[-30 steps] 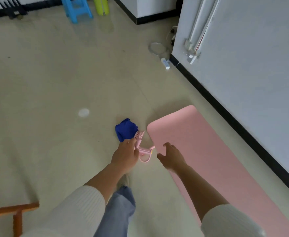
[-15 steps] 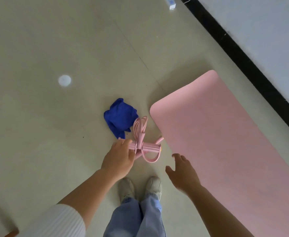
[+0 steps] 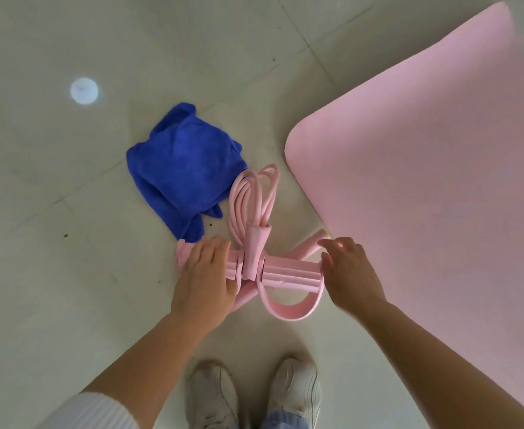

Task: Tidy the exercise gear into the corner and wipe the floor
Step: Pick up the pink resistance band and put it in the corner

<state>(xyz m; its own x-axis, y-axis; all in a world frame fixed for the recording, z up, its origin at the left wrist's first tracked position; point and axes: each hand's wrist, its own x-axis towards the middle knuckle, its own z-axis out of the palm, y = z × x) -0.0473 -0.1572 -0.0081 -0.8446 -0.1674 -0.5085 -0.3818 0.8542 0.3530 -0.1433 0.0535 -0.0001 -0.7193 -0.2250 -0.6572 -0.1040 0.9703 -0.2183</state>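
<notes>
Far out beyond my left fingertips, a pale round spot (image 3: 84, 90) lies on the tiled floor (image 3: 37, 274). Closer in, just ahead of those fingertips, sits the crumpled blue cloth (image 3: 183, 168); its near corner almost meets my knuckles.

My left hand (image 3: 205, 280) covers the left end of the pink resistance puller (image 3: 285, 274). The fingers are curled over the foam bar with the thumb tucked against its near side, so that hand holds it. The bar's long axis runs straight across from one hand to the other. The bundled tubes point away from me, looping up between the cloth and the mat. A flat strap loop hangs back toward my shoes (image 3: 212, 394).

My right hand (image 3: 350, 277) is at the bar's right end. The fingers are bent and narrow, fingertips on the angled foam tube, thumb against the end of the bar. I cannot tell whether they have truly closed on it.

Just right of those fingers, and stretching away from them, lies the pink mat (image 3: 425, 165). Its rounded corner is near the tube loops.
</notes>
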